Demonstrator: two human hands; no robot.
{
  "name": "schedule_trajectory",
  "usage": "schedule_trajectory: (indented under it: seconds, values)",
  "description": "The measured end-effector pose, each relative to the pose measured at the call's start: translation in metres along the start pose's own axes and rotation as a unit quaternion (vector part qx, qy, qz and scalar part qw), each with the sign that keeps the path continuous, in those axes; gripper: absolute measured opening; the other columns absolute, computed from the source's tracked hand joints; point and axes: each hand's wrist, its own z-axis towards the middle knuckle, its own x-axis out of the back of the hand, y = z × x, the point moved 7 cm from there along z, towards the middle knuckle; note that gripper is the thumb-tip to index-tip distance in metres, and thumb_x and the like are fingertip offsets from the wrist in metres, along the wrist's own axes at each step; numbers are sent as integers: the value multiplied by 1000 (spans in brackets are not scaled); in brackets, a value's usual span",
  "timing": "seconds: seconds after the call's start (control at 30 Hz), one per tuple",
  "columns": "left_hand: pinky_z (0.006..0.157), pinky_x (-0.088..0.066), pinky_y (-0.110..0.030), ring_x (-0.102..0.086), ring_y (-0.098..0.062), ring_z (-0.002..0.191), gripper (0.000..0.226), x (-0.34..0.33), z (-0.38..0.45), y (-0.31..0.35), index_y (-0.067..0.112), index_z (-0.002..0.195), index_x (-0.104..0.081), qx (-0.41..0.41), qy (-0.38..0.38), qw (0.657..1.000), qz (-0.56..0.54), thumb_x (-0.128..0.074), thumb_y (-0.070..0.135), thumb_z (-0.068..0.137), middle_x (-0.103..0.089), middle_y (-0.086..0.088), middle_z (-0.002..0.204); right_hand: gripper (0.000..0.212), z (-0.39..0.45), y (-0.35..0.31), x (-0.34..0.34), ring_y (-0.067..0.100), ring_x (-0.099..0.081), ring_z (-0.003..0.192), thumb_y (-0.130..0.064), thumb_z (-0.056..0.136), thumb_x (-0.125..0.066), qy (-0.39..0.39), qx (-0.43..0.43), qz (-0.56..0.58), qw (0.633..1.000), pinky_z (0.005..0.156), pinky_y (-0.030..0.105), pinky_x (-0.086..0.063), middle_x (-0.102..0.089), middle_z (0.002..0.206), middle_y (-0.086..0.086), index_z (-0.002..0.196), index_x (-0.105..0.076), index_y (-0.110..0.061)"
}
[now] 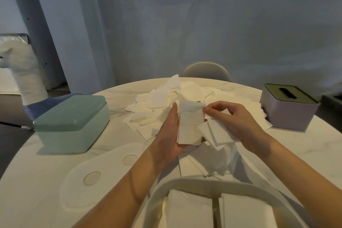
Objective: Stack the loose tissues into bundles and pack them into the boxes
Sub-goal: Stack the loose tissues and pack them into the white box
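Above the middle of the table (46,181), the bundle (189,122) stands gripped in the left hand (169,131) while the right hand (231,118) pinches its top corner, so square the edges before adding from the pile (166,98).

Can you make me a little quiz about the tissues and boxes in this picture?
1. True or false: the green box has its lid on.
2. Which hand holds the tissue bundle? A) left hand B) right hand
3. Fill in: the open box nearest the camera holds ___ stacks of tissues.

Key: 1 true. 2 A; the right hand pinches its top corner and holds other tissues. 3 two.
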Motion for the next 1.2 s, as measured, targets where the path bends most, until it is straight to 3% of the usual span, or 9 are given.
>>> schedule_trajectory:
  seconds: [0.13, 0.23, 0.33, 0.47, 0.7, 0.83, 1.0, 1.1, 1.2]
  values:
    - [94, -59, -46, -71, -27, 114, 62, -12, -8, 0, 34, 134, -56, 9, -40, 998, 40, -24, 73, 98, -71, -7, 127, 20, -1, 4, -2, 11, -59, 85, -45, 89, -74, -1, -27, -1, 1000, 65, 18, -42, -67, 92, -10, 92, -76, -25]
    - [99, -57, -47, -69, -26, 114, 49, -16, -10, 0, 34, 136, -56, -16, -30, 995, 95, -45, 63, 99, -71, -5, 124, 23, -1, 6, -3, 13, -59, 88, -50, 91, -68, 5, -39, -20, 999, 67, 20, -42, -66, 93, -11, 92, -72, -28]
    - [100, -56, -51, -66, -30, 120, 56, -11, -6, 0, 31, 140, -54, -43, -16, 992, 120, -63, 61, 93, -70, -4, 127, 28, 1, 4, 6, 12, -61, 92, -56, 92, -62, 44, -29, -19, 998, 75, 23, -47, -67, 96, -13, 96, -71, -30]
    - [86, -62, -33, -71, -10, 103, 39, -18, -7, 0, 27, 130, -62, -69, -48, 977, 198, -75, 29, 93, -74, 1, 112, 37, 4, 1, 10, 10, -60, 94, -63, 92, -54, 95, 2, -30, 995, 80, 21, -44, -67, 98, -16, 99, -70, -30]
    - [72, -63, -32, -73, -17, 100, 46, 9, -9, 20, 24, 132, -60, -137, 46, 978, 150, -78, 21, 90, -73, -1, 116, 44, 4, 2, 1, 11, -67, 97, -63, 76, -65, -99, 33, -72, 992, 81, 23, -57, -71, 102, -14, 106, -71, -33]
    - [87, -62, -48, -73, -27, 105, 39, 16, -7, 27, 18, 131, -63, -120, 54, 982, 133, -74, 22, 94, -74, -6, 117, 35, 2, 0, -3, 5, -70, 93, -53, 75, -71, -152, 45, -85, 984, 81, 20, -59, -73, 97, -22, 105, -73, -36]
    - [107, -51, -52, -65, -31, 124, 50, 11, 0, 16, 26, 141, -57, -36, 8, 998, 51, -46, 56, 102, -69, -8, 132, 31, 0, -4, 3, 14, -71, 97, -43, 80, -69, -161, 30, 29, 986, 83, 25, -58, -76, 105, -7, 108, -74, -29]
    - [121, -32, -56, -51, -36, 139, 53, 16, 8, -1, 22, 150, -51, 44, -6, 996, -73, -40, 52, 107, -57, -14, 148, 34, -7, -9, -1, 17, -72, 96, -32, 84, -68, -221, -12, 133, 966, 74, 22, -57, -76, 107, 2, 115, -73, -19]
    - [120, -29, -55, -44, -35, 141, 61, 5, 8, -15, 17, 158, -38, 112, -82, 984, -112, -34, 55, 110, -36, -17, 163, 32, -7, -11, -5, 14, -72, 94, -36, 84, -71, -197, 26, 89, 976, 77, 21, -55, -75, 102, -3, 110, -75, -18]
